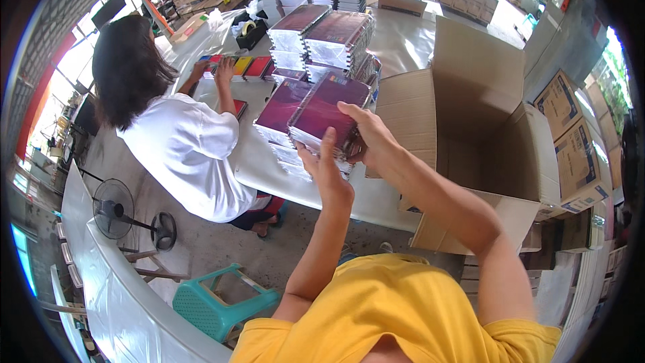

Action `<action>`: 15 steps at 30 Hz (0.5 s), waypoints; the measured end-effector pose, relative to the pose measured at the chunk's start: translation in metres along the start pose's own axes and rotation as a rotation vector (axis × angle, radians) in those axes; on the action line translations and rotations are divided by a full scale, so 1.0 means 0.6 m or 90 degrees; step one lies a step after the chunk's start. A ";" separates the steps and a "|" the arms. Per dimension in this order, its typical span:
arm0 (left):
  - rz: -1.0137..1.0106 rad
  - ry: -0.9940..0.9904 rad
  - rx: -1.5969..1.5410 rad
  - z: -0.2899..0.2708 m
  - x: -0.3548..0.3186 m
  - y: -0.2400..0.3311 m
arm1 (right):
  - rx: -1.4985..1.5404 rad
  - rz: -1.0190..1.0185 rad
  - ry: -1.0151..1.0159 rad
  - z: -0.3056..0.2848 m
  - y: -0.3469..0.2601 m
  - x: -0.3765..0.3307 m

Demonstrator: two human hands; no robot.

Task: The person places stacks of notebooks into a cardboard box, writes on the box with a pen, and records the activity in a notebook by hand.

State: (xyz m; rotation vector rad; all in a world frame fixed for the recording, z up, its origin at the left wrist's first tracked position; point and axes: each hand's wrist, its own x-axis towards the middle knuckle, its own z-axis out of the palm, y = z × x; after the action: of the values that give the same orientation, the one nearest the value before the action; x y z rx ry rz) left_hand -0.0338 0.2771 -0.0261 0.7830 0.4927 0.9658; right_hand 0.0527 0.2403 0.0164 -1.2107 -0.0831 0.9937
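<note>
A stack of spiral-bound notebooks with dark maroon covers (327, 104) is between my two hands at the table's near edge. My left hand (326, 165) presses against its near side, thumb up along the edge. My right hand (369, 133) wraps round its right corner, thumb on the top cover; its other fingers are partly hidden. Touching the stack on the left is a similar maroon notebook stack (279, 111). Behind stand taller piles of the same notebooks (337, 30), with white page edges and black binding showing.
To my right an open cardboard box (406, 111) stands with flaps spread. A co-worker in a white shirt (181, 148) handles colourful books (256, 67) at left. Closed cartons (579, 158) line the right side. A teal stool (208, 302) and a fan (114, 208) stand lower left.
</note>
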 end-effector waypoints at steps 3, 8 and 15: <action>0.151 -0.004 0.200 -0.021 -0.019 -0.039 | 0.093 -0.002 0.001 -0.032 0.020 -0.022; 0.618 -0.144 0.561 -0.002 -0.076 -0.020 | 0.407 -0.200 -0.256 -0.082 0.045 -0.069; 0.029 -0.527 0.087 0.079 -0.027 0.125 | 0.482 -0.344 -0.333 -0.179 0.056 -0.133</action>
State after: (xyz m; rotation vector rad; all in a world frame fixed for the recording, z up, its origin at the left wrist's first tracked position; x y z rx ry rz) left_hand -0.0497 0.2710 0.0625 1.2310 -0.1838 0.5738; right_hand 0.0432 0.1074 -0.0193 -0.1914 -0.3868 0.7260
